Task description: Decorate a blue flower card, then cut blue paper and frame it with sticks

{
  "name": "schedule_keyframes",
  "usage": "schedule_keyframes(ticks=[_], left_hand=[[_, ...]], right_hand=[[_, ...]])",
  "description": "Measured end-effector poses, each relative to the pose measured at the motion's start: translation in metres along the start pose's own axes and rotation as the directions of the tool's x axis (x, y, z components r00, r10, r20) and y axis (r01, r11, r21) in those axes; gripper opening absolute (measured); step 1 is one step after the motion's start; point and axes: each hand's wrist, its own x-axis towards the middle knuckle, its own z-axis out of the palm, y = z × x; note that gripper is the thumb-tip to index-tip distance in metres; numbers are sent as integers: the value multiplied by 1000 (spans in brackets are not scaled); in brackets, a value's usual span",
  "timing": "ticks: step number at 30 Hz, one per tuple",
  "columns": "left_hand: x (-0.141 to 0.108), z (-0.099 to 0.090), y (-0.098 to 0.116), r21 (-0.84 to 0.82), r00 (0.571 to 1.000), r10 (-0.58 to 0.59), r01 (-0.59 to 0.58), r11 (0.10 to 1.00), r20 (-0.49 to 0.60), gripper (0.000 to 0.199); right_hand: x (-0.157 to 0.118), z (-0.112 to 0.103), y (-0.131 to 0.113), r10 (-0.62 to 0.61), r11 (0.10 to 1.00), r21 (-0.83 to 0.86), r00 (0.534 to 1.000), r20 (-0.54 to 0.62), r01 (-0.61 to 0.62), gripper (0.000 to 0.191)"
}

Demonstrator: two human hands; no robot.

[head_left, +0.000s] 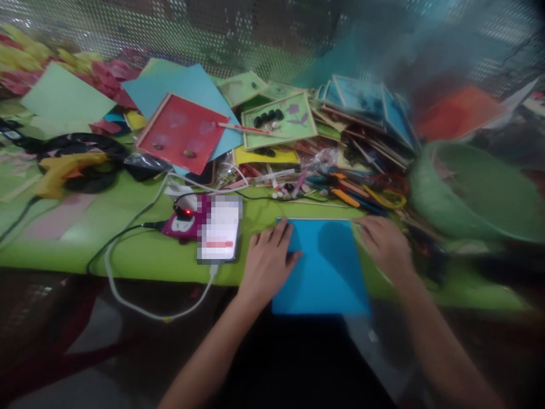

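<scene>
A blue sheet (326, 272) lies at the front of the table, its lower edge reaching past the table's edge. A thin pale wooden stick (317, 218) runs along its far edge. My left hand (272, 255) rests on the sheet's left side, fingers stretched out and fingertips near the far left corner. At the far right corner, my right hand (385, 244) has its fingers pinched together on a thin pale stick (377, 261), which slants down beneath the hand beside the sheet. Blur hides the exact grip.
Left of the sheet sit a phone (220, 227), a purple power socket (183, 224) and loose cables. A yellow glue gun (63, 170) lies farther left. Behind are a red framed panel (183, 133), a green framed panel (281, 119) and orange-handled pliers (347, 196). A green basin (477, 193) stands right.
</scene>
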Motion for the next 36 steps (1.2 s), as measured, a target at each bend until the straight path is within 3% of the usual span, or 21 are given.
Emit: schedule_keyframes(ticks=[5, 16, 36], left_hand=[[0, 1, 0, 13, 1000, 6, -6, 1000, -9, 56], [0, 0, 2, 36, 1000, -5, 5, 999, -6, 57], [1, 3, 3, 66, 999, -48, 48, 997, 1, 63]], right_hand=[[-6, 14, -1, -24, 1000, -10, 1000, 13, 24, 38], [-6, 22, -6, -55, 995, -81, 994, 99, 63, 47], [-5, 23, -8, -84, 988, -120, 993, 88, 94, 44]])
